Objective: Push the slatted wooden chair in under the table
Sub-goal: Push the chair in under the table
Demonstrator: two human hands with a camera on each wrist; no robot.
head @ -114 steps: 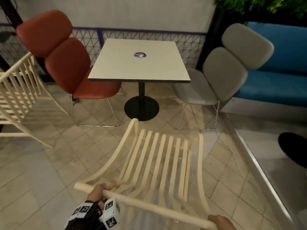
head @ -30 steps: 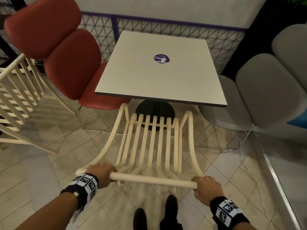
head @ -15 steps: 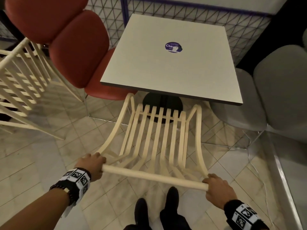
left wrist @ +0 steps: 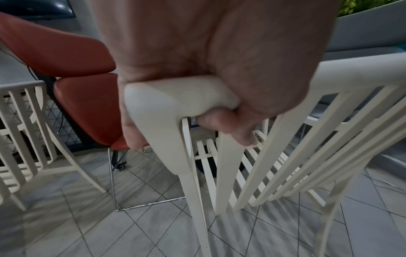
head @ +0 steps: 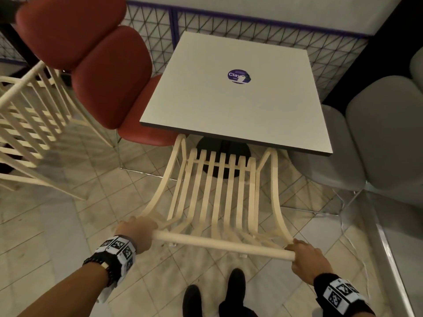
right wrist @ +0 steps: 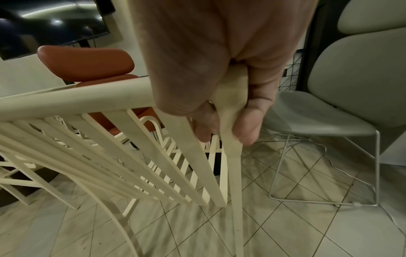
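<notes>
Both hands curl round the top rail – left hand (head: 137, 232), right hand (head: 307, 259) – of the slatted chair (head: 219, 191), its front just under the surface (head: 229, 110); it looks light, rigid, best steered from those corners.

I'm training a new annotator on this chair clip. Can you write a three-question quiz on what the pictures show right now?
1. True or false: both hands grip the top rail of the slatted chair.
2. Which chair stands at the left side of the table? A grey, B red, C blue.
3. Fill in: the front of the slatted chair's seat has reached the table's near ____.

Key
1. True: the left hand and right hand each hold one end, fingers curled round it.
2. B, the red chair.
3. edge.
</notes>
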